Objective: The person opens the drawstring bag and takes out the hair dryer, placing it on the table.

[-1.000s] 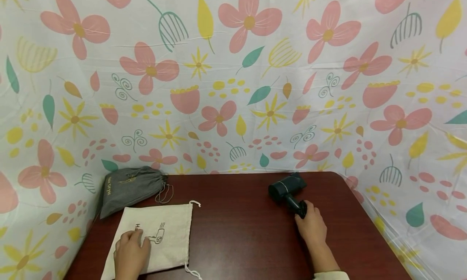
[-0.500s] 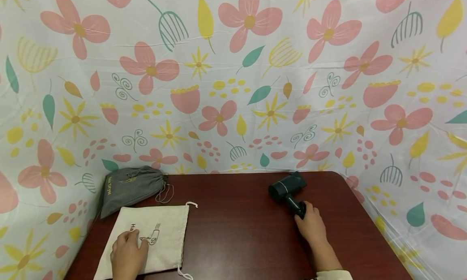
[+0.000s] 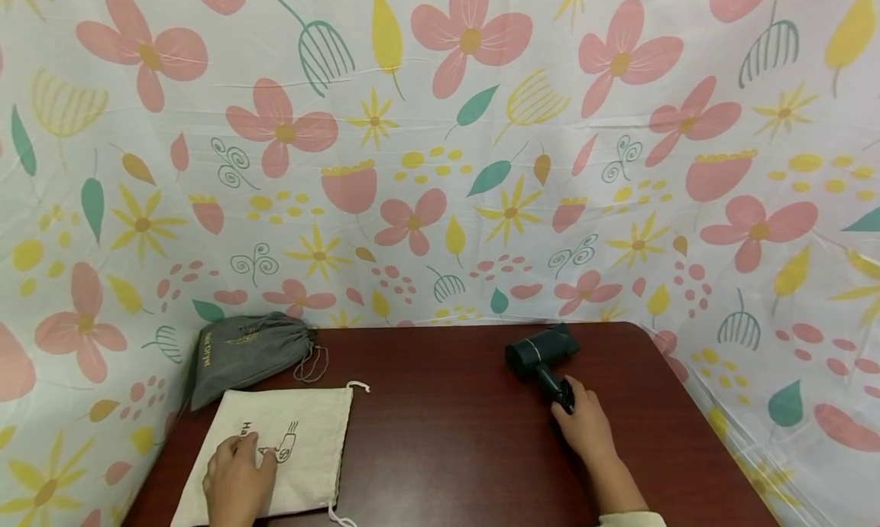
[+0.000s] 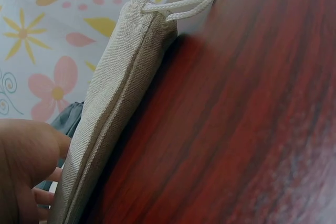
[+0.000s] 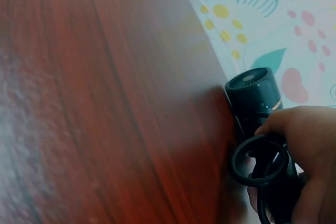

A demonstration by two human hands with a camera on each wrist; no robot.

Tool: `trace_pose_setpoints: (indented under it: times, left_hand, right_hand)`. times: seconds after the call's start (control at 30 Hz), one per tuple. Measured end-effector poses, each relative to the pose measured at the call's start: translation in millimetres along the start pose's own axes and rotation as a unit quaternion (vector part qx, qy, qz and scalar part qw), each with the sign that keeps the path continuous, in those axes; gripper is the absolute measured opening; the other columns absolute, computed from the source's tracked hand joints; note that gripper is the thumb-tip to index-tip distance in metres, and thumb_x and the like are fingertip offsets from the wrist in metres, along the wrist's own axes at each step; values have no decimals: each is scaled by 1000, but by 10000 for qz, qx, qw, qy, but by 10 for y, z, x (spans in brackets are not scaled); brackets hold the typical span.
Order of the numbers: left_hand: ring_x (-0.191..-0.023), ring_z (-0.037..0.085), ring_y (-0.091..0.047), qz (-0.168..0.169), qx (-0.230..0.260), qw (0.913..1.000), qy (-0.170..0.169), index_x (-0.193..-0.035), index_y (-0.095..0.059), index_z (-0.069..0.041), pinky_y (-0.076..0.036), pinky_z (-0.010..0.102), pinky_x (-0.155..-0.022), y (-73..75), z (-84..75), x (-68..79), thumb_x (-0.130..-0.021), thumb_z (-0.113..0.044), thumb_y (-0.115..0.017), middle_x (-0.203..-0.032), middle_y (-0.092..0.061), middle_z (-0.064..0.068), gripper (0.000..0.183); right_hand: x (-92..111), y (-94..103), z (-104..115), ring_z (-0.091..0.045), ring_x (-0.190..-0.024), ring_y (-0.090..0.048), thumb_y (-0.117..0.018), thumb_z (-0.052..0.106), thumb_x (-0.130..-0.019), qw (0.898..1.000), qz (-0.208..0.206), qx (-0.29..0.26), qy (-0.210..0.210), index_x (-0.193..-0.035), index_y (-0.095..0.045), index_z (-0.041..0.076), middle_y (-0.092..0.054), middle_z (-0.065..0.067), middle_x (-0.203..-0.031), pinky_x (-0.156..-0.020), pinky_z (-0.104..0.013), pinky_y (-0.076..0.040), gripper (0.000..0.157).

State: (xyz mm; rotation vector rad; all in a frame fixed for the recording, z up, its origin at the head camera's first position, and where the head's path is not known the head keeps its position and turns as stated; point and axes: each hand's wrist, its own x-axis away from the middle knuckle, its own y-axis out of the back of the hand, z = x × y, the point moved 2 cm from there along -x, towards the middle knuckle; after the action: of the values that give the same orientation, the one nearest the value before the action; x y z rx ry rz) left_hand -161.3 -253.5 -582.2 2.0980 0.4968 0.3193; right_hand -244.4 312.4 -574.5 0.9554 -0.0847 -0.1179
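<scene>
A dark green hair dryer (image 3: 543,353) lies at the right of the table, its nozzle toward the back right corner. My right hand (image 3: 586,428) grips the lower end of its handle. A black loop (image 5: 242,169) shows at the handle's end in the right wrist view. On the left, a cream drawstring bag (image 3: 312,451) printed with a hair dryer drawing lies flat. My left hand (image 3: 241,477) rests on top of it, fingers loosely bent and thumb apart, partly covering the print. From the left wrist, the bag's hemmed edge (image 4: 113,87) and white cord (image 4: 194,4) appear.
Behind the cream bag, a filled grey drawstring pouch (image 3: 250,359) with gold print lies at the table's back left, near the curtain. The dark red wooden table (image 3: 426,435) is bordered at the back and sides by a flowered curtain (image 3: 412,130).
The cream bag has slid a little to the left together with my left hand. My right hand and the hair dryer have barely moved.
</scene>
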Motion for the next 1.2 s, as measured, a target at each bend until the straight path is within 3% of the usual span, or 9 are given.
trace_pose_setpoints:
  times: [0.23,0.73,1.2]
  left_hand:
    - [-133,59,-29,-6,-114,9999,-55,-136,-53,9,-20,72,-106,-10,37,-7,-93,-21,-57,-140,-36,36,52]
    - [-133,61,-26,-26,-104,9999,22,-138,-50,10,-16,73,-106,34,84,3,-94,-21,-55,-141,-32,38,54]
    - [-132,62,-25,-43,-135,9997,190,-137,-49,12,-15,72,-109,64,201,-38,-94,-22,-54,-140,-30,41,55]
  right_hand:
    - [6,-43,9,-48,-114,-56,-58,27,-100,9995,-165,-216,-181,-156,-30,3,-47,-35,-133,-92,-61,-45,66]
    - [-81,-70,80,-51,-121,-50,-52,25,-102,9977,10,-602,-321,-157,-22,-2,-39,-37,-139,-97,-64,-42,68]
    - [-193,-110,116,-52,-121,-51,-54,26,-101,9976,-118,-622,-286,-156,-26,-1,-41,-38,-139,-97,-63,-43,67]
